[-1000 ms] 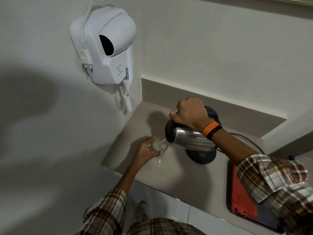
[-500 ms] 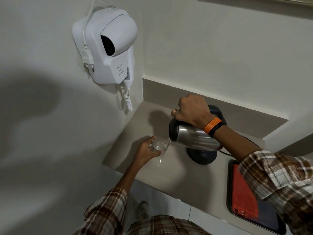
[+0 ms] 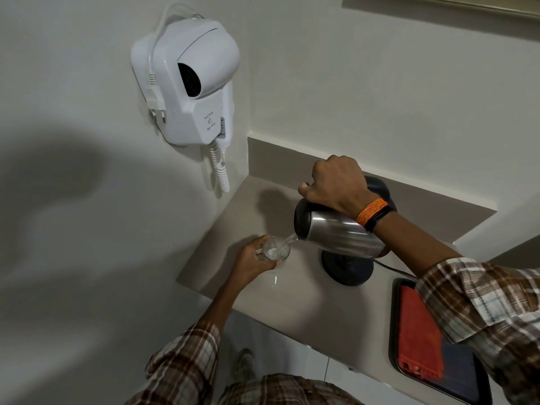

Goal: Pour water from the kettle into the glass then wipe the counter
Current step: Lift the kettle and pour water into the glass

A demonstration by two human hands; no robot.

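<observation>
Since half a second earlier, little had shifted: the kettle [image 3: 339,235] had tipped slightly further and a thin stream of water now ran from its spout into the glass [image 3: 276,252]. At centre frame the right hand [image 3: 336,185] was wrapped tight around the kettle's handle, holding the steel body tilted with its spout down toward the left, lifted off its dark base [image 3: 347,268], which stood on the counter [image 3: 292,302] just below. Left of the spout, the left hand [image 3: 248,261] gripped the glass from its left side, fingers curled round it; whether it stood on the counter or was held just above it could not be told. At lower right a dark tray [image 3: 455,372] held an orange cloth [image 3: 418,334], partly hidden by the plaid sleeve [image 3: 482,305]. A white hair dryer [image 3: 190,80] hung on the wall at upper left.
</observation>
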